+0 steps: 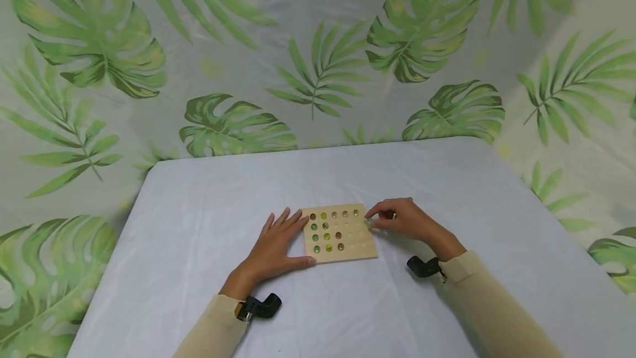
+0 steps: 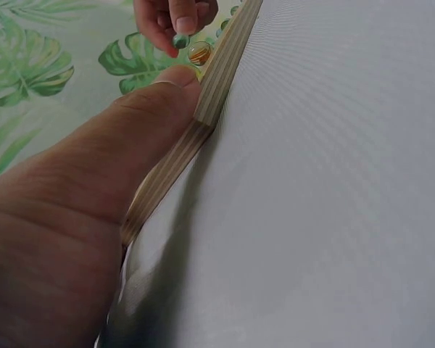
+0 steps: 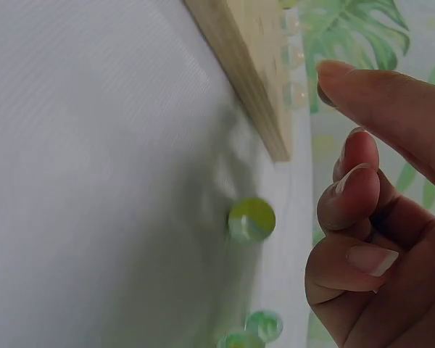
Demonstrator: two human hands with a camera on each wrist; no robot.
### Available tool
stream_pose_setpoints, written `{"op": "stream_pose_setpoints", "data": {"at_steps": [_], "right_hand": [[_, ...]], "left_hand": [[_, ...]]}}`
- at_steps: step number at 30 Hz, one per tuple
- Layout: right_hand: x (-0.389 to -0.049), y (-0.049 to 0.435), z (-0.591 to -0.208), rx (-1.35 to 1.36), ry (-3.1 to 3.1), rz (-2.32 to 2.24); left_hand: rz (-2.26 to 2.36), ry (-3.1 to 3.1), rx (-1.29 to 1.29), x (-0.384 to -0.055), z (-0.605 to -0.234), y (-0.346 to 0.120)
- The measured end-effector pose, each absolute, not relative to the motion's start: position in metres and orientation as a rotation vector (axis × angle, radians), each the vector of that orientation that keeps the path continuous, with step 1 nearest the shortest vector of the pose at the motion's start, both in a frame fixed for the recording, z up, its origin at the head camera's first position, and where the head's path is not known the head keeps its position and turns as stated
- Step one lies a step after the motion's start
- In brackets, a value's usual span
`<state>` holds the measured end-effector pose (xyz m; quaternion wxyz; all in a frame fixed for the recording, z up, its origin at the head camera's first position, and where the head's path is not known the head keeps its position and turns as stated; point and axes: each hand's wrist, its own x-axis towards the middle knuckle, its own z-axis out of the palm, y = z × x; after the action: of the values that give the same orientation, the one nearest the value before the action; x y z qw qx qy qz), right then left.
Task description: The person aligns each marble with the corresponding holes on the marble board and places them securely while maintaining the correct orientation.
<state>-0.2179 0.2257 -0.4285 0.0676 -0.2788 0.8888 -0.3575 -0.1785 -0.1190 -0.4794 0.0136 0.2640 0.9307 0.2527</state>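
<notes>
Head view: left hand [image 1: 273, 250] spread, right hand [image 1: 407, 219] pinching

Fingers fanned and clasping nothing, the left hand touches the wooden board [image 1: 366, 246] along its left edge, thumb at the near corner. The right hand, other fingers curled, pinches a green marble [image 2: 180, 41] at the board's right edge. The board lies on white cloth [image 1: 358, 308].

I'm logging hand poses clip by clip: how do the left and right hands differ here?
The left hand is spread with straight fingers; the right hand is bent, pinching a green marble. The left hand touches the wooden board along its left side; the right hand is at its right edge. Both emerge from cream sleeves.
</notes>
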Motion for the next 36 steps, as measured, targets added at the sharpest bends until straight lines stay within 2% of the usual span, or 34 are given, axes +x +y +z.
{"op": "stream_pose_setpoints", "data": {"at_steps": [27, 36], "right_hand": [[-0.226, 0.17, -0.434, -0.935, 2.598, -1.097], [-0.226, 0.158, -0.435, -0.867, 2.61, -1.043]], "left_hand": [[0.759, 2.908, 0.844, -0.178, -0.477, -0.119], [0.76, 2.902, 0.841, -0.179, -0.477, -0.12]]}}
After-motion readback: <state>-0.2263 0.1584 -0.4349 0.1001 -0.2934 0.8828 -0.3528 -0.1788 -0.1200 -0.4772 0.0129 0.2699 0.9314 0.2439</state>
